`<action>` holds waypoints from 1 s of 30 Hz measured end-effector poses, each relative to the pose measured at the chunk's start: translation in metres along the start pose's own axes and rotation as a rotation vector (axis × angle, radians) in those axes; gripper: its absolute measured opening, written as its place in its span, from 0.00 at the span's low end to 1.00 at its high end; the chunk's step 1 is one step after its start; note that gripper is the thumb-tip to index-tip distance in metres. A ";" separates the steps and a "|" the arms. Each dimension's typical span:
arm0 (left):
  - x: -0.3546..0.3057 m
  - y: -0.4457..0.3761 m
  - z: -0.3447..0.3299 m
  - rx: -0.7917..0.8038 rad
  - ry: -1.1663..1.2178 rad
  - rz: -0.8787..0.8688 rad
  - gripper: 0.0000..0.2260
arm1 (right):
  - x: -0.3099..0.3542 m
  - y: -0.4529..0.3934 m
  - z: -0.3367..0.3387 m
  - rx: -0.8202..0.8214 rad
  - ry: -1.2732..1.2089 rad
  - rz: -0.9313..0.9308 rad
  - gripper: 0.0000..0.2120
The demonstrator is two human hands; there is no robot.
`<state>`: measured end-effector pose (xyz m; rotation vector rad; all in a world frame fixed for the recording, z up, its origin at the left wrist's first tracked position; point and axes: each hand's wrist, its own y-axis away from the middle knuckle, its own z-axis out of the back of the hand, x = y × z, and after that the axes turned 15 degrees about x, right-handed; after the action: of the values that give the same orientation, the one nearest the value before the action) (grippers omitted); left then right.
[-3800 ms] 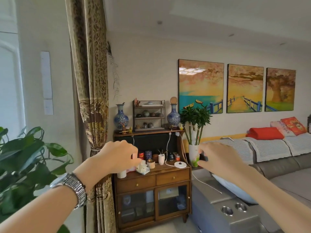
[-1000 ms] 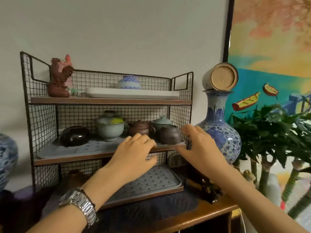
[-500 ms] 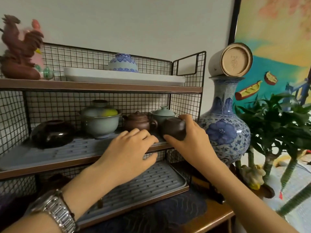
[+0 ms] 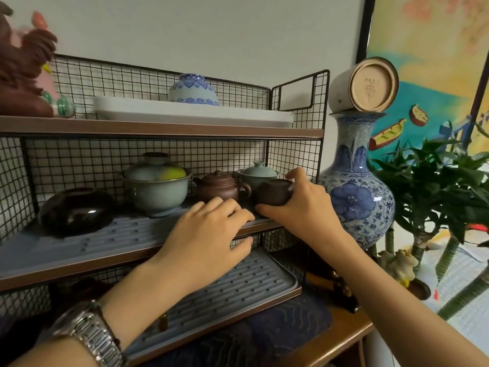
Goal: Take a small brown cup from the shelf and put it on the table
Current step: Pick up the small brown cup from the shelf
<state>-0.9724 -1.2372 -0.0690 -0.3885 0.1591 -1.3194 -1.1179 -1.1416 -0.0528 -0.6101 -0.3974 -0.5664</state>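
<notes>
Brown cup — right hand's grip encloses it.

The right hand, reaching a second ago, now grips the small brown cup on the middle shelf. The camera has drawn closer.

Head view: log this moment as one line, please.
phase: grasp | right hand: grip closed on small brown clay cup | cup: middle shelf, right end | left hand: empty, resting on shelf edge

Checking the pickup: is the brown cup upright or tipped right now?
Tipped. The cup leans in the right hand, its rim angled, at the middle shelf.
</notes>
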 end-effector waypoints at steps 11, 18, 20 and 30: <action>-0.005 -0.010 0.006 -0.086 0.301 0.109 0.14 | 0.000 0.018 0.013 -0.107 -0.233 0.097 0.37; -0.007 -0.022 0.012 -0.122 0.762 0.126 0.11 | -0.001 0.019 0.018 -0.074 -0.383 0.166 0.38; -0.007 -0.023 0.017 -0.159 0.803 0.122 0.11 | -0.001 0.018 0.020 -0.061 -0.380 0.177 0.40; -0.020 -0.029 0.029 -0.197 0.758 -0.017 0.18 | -0.002 0.010 0.016 -0.056 -0.312 0.223 0.41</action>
<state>-0.9945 -1.2181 -0.0332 -0.0349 0.9244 -1.4192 -1.1166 -1.1240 -0.0463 -0.7887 -0.5997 -0.2685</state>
